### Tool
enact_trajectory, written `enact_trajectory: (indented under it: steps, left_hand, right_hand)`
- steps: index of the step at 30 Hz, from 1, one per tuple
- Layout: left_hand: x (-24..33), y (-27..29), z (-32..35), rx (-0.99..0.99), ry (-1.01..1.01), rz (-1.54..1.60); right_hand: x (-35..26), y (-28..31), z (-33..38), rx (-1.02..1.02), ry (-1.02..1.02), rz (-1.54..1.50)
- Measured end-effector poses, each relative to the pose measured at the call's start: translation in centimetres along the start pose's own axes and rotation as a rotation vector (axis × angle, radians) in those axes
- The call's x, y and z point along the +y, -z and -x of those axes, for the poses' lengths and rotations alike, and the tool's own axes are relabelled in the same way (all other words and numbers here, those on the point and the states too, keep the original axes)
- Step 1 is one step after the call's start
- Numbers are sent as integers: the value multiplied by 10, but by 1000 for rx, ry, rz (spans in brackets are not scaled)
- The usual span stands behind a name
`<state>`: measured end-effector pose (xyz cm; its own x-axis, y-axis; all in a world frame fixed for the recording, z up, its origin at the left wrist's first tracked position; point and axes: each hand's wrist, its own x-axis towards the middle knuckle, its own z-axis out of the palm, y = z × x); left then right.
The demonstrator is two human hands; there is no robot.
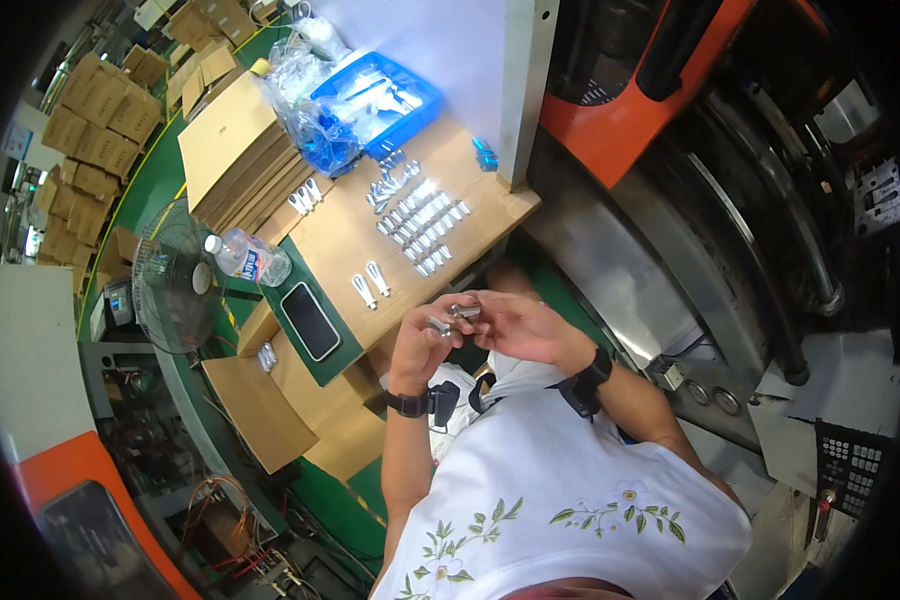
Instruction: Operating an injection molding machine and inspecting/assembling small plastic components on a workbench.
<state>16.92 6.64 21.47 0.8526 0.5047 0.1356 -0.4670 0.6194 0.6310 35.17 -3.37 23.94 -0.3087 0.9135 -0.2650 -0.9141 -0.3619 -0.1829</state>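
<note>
In front of my body, my two hands meet just off the table's near edge. My left hand [422,345] is closed, its fingers bent around a small shiny silver metal part [439,325]. Fingertips of my right hand [532,328] pinch a short silver metal cylinder [465,311] right beside it. Whether the two pieces touch, I cannot tell. Beyond my hands, several silver cylinders [425,222] lie in rows on the table [335,235]. Two longer pale metal pieces with dark slots [364,291] lie apart from them, nearer my left hand.
A dark phone [310,321] and a clear bottle [253,260] are at the table's left. Cardboard sheets [232,150], a blue tray [407,128] and plastic bags stand behind. An open carton [260,415] sits below left, near a fan [175,278]. Machinery [690,250] fills the right.
</note>
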Motion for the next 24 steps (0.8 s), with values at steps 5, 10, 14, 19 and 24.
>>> enact_trajectory:
  steps: [5,10,14,19,24]
  left_hand:
    - [9,-11,-8,144,89,-105]
    - [1,-30,-35,176,161,-155]
    - [-5,-46,-61,151,157,-132]
    - [3,-92,-92,154,245,-290]
    - [27,-174,-143,-2,40,-839]
  right_hand:
    - [-25,-18,20,242,559,1165]
    - [-43,-31,33,295,1054,2004]
    - [-62,-33,43,317,1078,2099]
    - [-93,-43,78,399,1167,2200]
    - [-163,-81,184,589,1262,1900]
